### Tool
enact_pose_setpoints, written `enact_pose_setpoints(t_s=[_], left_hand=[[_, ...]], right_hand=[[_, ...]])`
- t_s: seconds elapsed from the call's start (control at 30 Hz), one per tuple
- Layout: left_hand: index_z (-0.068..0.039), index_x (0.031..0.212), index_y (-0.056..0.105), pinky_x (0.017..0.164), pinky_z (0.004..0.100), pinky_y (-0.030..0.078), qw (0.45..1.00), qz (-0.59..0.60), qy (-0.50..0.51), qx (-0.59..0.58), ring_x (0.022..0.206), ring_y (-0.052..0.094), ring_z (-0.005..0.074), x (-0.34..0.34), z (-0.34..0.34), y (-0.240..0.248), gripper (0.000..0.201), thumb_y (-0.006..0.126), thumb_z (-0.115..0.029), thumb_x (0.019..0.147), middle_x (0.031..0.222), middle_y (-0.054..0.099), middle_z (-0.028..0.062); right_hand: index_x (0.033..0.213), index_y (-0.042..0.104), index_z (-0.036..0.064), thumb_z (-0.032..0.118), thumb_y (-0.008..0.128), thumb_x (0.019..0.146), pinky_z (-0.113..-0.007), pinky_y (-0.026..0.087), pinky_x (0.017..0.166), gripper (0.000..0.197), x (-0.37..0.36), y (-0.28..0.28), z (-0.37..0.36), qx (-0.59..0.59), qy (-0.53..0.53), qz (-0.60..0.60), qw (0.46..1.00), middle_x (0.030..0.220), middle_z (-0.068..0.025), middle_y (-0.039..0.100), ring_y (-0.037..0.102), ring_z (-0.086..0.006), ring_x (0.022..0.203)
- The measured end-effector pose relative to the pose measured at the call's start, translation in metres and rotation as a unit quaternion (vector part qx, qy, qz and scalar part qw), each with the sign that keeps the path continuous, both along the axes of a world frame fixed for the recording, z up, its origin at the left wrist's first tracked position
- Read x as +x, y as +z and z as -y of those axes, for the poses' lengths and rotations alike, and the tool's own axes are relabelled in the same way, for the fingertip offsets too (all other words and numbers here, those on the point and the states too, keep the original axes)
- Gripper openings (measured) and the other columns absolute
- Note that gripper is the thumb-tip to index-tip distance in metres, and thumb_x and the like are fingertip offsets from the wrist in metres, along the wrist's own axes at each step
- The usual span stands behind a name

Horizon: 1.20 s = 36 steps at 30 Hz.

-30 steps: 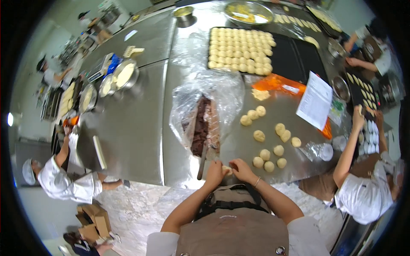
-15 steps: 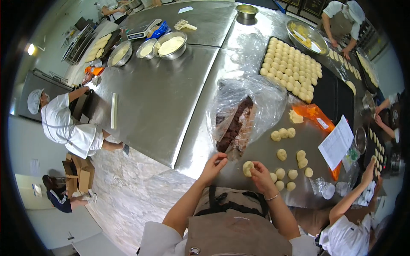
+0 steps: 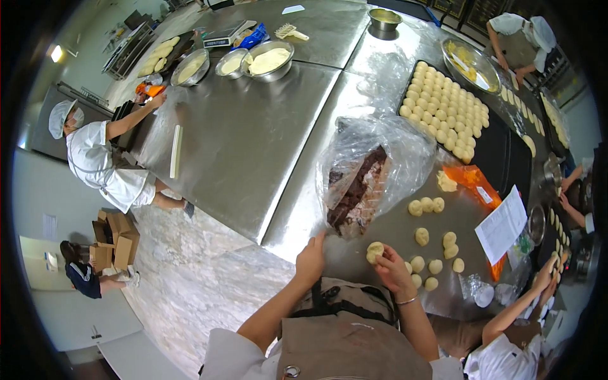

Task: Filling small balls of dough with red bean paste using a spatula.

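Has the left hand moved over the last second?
Yes: judged against the plastic bag, the left hand has shifted left, away from the dough ball in the right hand.

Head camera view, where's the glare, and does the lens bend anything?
Head view: white glare on the shiny grey steel table near the left hand; head view again: bright highlights along the crinkled clear plastic bag; head view's edges: the scene bends toward a black rim.

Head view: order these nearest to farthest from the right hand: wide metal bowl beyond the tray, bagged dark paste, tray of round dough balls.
From the right hand:
1. Bagged dark paste: just ahead, left.
2. Tray of round dough balls: ahead, right.
3. Wide metal bowl: beyond the tray, right.
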<state>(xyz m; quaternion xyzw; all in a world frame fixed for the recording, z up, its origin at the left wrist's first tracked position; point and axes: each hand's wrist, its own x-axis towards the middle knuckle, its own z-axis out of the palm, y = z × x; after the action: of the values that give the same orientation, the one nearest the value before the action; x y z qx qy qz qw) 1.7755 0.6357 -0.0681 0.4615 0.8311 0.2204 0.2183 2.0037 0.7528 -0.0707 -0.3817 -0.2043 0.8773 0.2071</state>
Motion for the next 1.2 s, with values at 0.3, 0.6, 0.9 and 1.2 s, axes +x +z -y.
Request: enact_pose_setpoints(t_s=[0.3,0.6,0.9,1.2], left_hand=[[0.0,0.112,0.046,0.066,0.0532,0.051,0.995,-0.036,0.025,-0.091,0.076,0.064,0.0446,0.007,-0.013,-0.012,0.023,0.043,-0.004,0.09,0.088,0.063,0.0272],[0.004,0.109,0.045,0.067,0.0555,0.049,0.996,0.037,0.038,-0.073,0.076,0.064,0.0491,0.018,-0.022,-0.036,0.021,0.039,-0.007,0.093,0.079,0.064,0.0319],[-0.003,0.113,0.052,0.044,0.0298,0.037,0.811,0.552,0.163,-0.106,0.048,0.046,0.0149,0.015,-0.03,-0.046,0.02,0.043,-0.015,0.1,0.07,0.055,0.0039],[-0.009,0.13,0.051,0.049,0.0191,0.028,0.774,0.626,0.087,-0.036,0.056,0.036,0.0043,0.015,-0.002,0.045,0.03,0.041,-0.017,0.103,0.071,0.046,-0.0037]], right_hand=[[0.134,0.043,-0.0014,0.006,0.066,0.091,-0.033,0.045,0.099,0.05,-0.005,0.004,0.001,-0.003,0.002,-0.013,1.0,0.123,-0.009,0.054,0.054,-0.0183,0.113],[0.127,0.05,0.0013,0.012,0.063,0.095,-0.03,0.048,0.094,0.036,0.002,-0.003,0.0,-0.057,-0.075,-0.013,0.996,0.116,-0.007,0.059,0.059,-0.0157,0.106],[0.118,0.052,-0.0006,0.002,0.061,0.092,-0.034,0.055,0.088,0.027,0.0,-0.022,-0.001,-0.02,-0.142,0.089,0.986,0.113,-0.012,0.061,0.063,-0.0223,0.101],[0.11,0.059,-0.0041,0.001,0.069,0.087,-0.03,0.056,0.083,0.026,-0.04,-0.013,-0.012,-0.009,-0.137,0.111,0.984,0.105,-0.0094,0.064,0.065,-0.0185,0.094]])
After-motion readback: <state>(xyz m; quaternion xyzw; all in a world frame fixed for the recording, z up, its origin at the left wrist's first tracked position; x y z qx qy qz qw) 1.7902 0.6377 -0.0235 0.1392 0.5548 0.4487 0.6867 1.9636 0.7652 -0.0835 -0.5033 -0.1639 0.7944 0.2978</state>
